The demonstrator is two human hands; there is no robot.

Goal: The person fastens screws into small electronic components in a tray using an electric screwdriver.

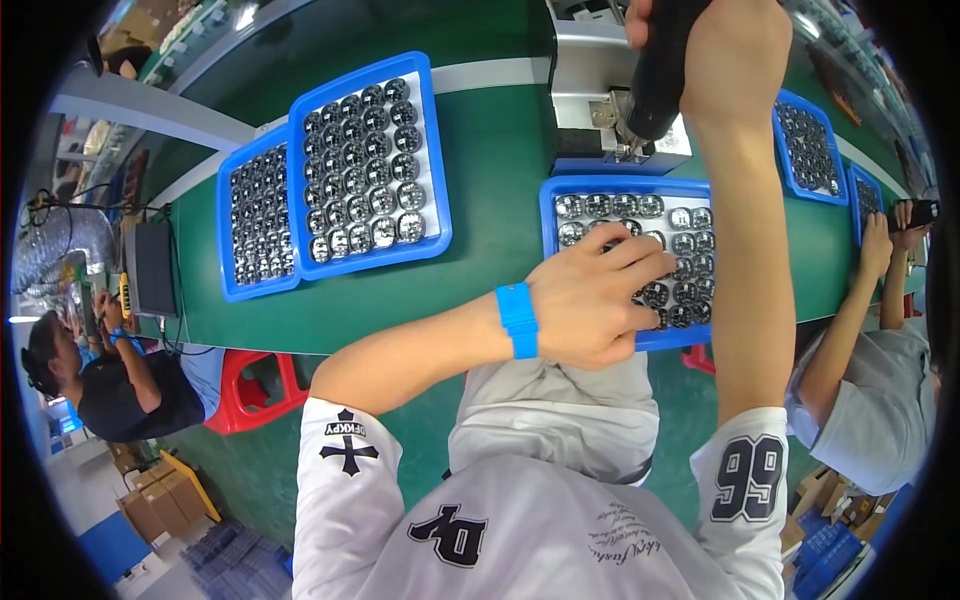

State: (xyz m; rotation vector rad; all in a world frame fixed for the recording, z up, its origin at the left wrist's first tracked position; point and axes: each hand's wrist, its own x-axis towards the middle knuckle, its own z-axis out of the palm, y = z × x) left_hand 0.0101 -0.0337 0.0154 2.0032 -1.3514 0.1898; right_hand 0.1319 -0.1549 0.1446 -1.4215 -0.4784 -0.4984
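Note:
My right hand (738, 65) is wrapped round the black body of an electric screwdriver (662, 75). The tool slants down and left, its tip over a small metal fixture (605, 110) on a boxy machine at the far side of the bench. My left hand (592, 295), a blue band (517, 320) on its wrist, rests over the near blue tray (549, 212). Its fingers are spread among the rows of shiny dark rounded parts (598, 206). Whether a fingertip touches any one part is hidden under the hand.
Two more filled blue trays (443, 200) overlap on the green bench (490, 140) to the left. Further trays (786, 150) stand at the right, beside a co-worker's hands (876, 245). Another person sits at the far left, near a red stool (240, 390).

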